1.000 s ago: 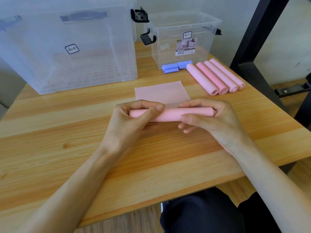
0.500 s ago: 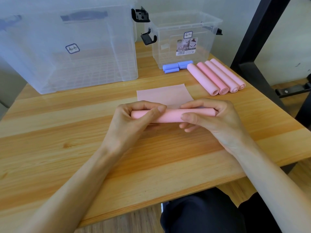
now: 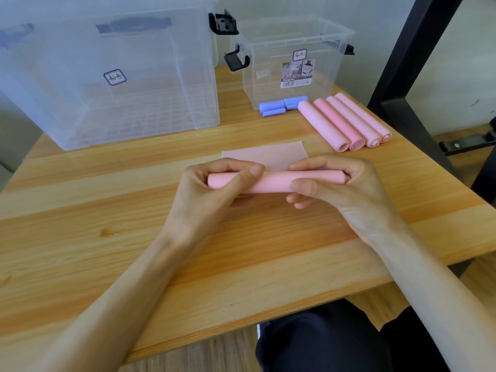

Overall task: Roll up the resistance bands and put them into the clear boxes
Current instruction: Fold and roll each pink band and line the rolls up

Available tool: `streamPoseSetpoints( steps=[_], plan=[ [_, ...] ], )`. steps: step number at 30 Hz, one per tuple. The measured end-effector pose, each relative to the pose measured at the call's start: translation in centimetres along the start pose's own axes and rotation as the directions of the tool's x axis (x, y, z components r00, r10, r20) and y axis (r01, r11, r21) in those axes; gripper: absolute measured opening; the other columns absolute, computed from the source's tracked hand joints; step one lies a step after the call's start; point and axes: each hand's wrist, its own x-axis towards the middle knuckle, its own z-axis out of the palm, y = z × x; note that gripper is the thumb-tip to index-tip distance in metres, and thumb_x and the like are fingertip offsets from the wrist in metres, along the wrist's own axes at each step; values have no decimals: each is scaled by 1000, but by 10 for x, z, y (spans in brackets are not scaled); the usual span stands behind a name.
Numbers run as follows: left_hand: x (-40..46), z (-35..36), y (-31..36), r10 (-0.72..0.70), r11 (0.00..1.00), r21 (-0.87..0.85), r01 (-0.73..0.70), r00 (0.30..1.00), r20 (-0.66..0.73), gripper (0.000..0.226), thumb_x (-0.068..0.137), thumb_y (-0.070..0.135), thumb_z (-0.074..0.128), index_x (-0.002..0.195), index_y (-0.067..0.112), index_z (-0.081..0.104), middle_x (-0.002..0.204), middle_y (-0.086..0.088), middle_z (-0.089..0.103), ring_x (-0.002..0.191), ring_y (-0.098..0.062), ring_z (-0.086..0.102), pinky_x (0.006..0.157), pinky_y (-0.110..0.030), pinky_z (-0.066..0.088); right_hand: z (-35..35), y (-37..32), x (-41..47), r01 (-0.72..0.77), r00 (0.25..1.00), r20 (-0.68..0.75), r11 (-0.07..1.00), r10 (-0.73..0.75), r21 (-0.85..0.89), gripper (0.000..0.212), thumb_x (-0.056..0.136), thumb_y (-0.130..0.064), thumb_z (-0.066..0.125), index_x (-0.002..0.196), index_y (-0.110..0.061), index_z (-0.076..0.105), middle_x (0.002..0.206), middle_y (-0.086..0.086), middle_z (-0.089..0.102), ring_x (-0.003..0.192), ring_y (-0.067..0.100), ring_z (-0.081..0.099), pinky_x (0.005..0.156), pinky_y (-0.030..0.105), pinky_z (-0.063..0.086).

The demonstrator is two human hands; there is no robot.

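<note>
Rolling mid-table, left hand (image 3: 214, 189) and right hand (image 3: 332, 186) both clasp the pink band (image 3: 273, 181), its flat tail (image 3: 264, 154) probably short. Uneven finger pressure could skew it or let it unwind.

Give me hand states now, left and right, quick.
Left hand: closed on the pink resistance band roll, near its left end.
Right hand: closed on the same roll, at its right end.

Looks like a plain home or office room: wooden worktop (image 3: 80, 237), clear plastic storage boxes (image 3: 112, 76), pale wall (image 3: 456, 63), wood-look floor (image 3: 204, 355).
</note>
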Motion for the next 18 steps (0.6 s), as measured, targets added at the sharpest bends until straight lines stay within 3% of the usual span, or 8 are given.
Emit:
streamPoseSetpoints(
  steps=[2,6,10,13,16,18],
  plan=[
    [-1,-1,0,50,998,44,-51,999,15,21,70,28,76,89,19,77,91,2,77,82,-11,71,77,-30,61,0,0,0,-8,999,-37,1000,8,4,23,68,-20,77,89,-10,76,81,12,75,62,28,73,57,29,60],
    [-2,0,-2,148,974,161,-158,986,73,23,71,23,80,93,23,76,94,12,76,85,-2,70,74,-15,54,-1,0,1,-74,995,-65,997,76,34,28,66,-36,77,84,-14,78,84,13,75,58,28,71,52,27,58],
    [-1,-1,-2,110,984,138,-114,993,36,21,71,31,78,91,25,77,96,7,77,88,-14,72,83,-35,59,-2,1,2,-68,997,-40,997,69,33,31,65,-32,79,87,-10,77,88,14,75,68,31,73,59,30,61],
    [0,0,-2,44,997,69,-44,999,-2,19,73,33,74,87,21,78,92,-1,77,84,-20,72,81,-47,58,-2,0,1,-20,1000,-9,999,20,34,29,65,-21,79,91,-8,75,86,16,75,70,30,74,62,29,61],
    [1,0,-2,50,998,49,-49,999,-10,17,75,30,74,87,19,78,91,-2,77,85,-19,73,80,-42,60,-1,0,0,-7,1000,-4,1000,7,19,27,68,-16,77,93,-7,74,85,15,75,68,29,73,61,29,61],
    [1,-1,-1,101,993,69,-100,995,-1,16,73,27,76,87,20,77,90,3,77,83,-11,72,77,-32,61,0,0,1,-26,999,-31,1000,26,18,26,68,-22,77,90,-9,75,84,14,75,65,27,73,58,28,60]
  ],
)
